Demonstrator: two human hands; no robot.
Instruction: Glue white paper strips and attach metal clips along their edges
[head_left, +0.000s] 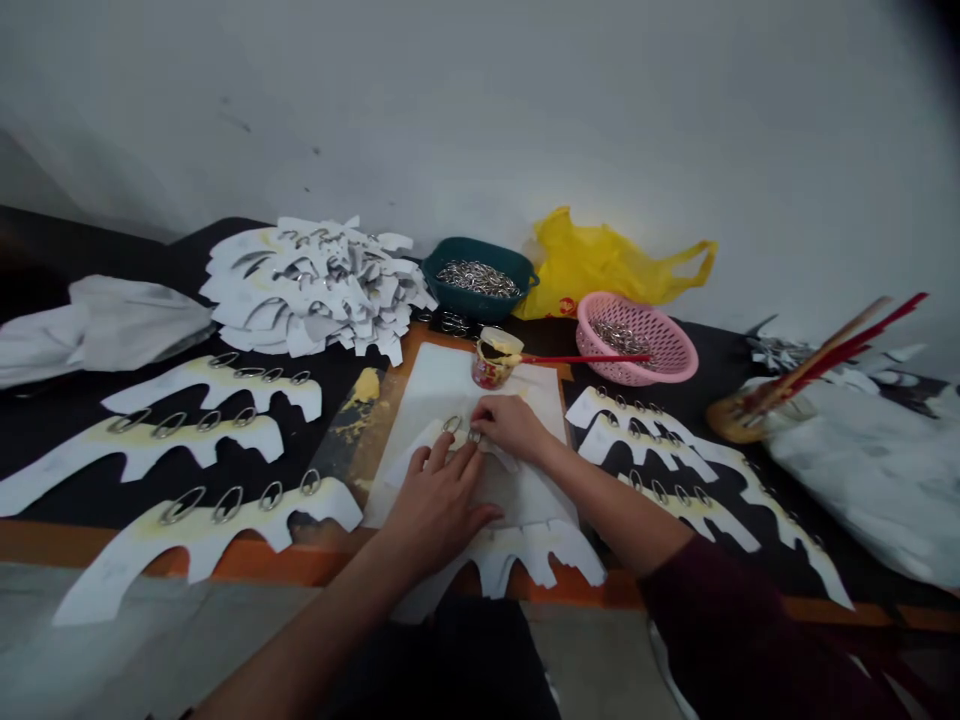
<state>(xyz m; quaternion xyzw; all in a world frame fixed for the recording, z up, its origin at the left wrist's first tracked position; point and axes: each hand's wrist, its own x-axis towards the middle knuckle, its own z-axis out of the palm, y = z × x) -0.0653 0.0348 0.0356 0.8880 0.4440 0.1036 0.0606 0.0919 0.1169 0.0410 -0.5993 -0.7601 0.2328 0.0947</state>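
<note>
Left hand [439,505] open, fingers [442,458] spread flat on a white card strip [420,447]. Right hand [510,425] closed in a pinch on a metal ring [474,436] at the strip; a second ring [451,424] lies just beside it. Strip rests on a white sheet [450,385]. Beyond: paste cup [496,358], red-handled brush [585,358], green basket [480,247] and pink basket [679,350] holding rings. Ringed card pieces [195,530] flank both sides.

Two hands [435,510], one teal basket [450,300], one pink basket [679,355], one yellow plastic bag [600,262]
</note>
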